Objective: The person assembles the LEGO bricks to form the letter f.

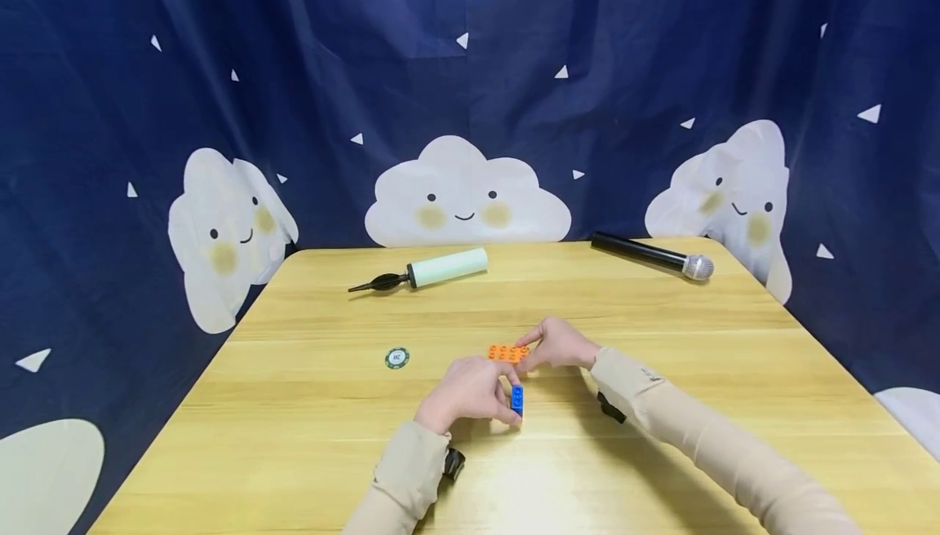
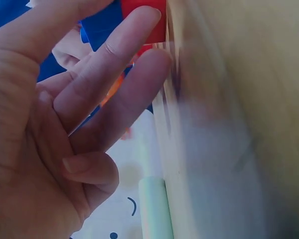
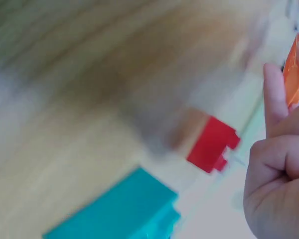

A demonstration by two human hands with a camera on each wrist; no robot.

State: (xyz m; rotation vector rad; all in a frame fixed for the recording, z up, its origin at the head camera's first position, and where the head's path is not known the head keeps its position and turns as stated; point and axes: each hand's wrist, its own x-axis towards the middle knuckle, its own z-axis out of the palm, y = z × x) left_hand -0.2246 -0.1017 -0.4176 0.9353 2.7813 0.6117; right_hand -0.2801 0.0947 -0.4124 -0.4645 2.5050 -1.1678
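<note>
In the head view, my left hand (image 1: 470,392) pinches a small blue toy building brick (image 1: 517,399) between thumb and forefinger. Its other fingers are spread loosely in the left wrist view, where a red brick (image 2: 157,35) adjoins the blue one, against the tabletop. Just beyond, my right hand (image 1: 560,345) grips the right end of an orange studded brick (image 1: 503,353). The right wrist view shows a red brick (image 3: 208,145) and a larger teal brick (image 3: 114,209) below that hand. Neither of these can be made out in the head view.
On the wooden table (image 1: 308,437), a round green-and-white chip (image 1: 397,358) lies left of the hands. A pale green hand pump (image 1: 450,267) lies at the back, a black microphone (image 1: 646,253) at the back right. A dark blue curtain (image 1: 470,95) hangs behind.
</note>
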